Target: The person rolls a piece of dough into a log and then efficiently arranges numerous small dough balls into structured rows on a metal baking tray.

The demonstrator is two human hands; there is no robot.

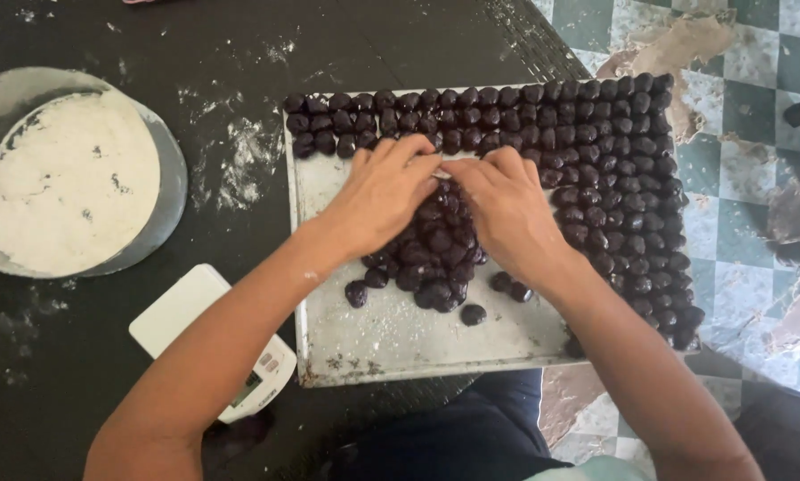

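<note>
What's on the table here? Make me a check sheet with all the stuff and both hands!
Surface: dark table dusted with white flour.
Job's things: metal tray with dark round balls in neat rows along its top and right side, plus a loose pile in the middle.
Clutter: round pan of white flour on the left; small white scale beside the tray.
Grippers: left hand and right hand, fingertips meeting over the pile, pinching a ball.
Cables: nothing seen.
Surroundings: worn green and white checked floor; the person's dark clothing below the tray.
</note>
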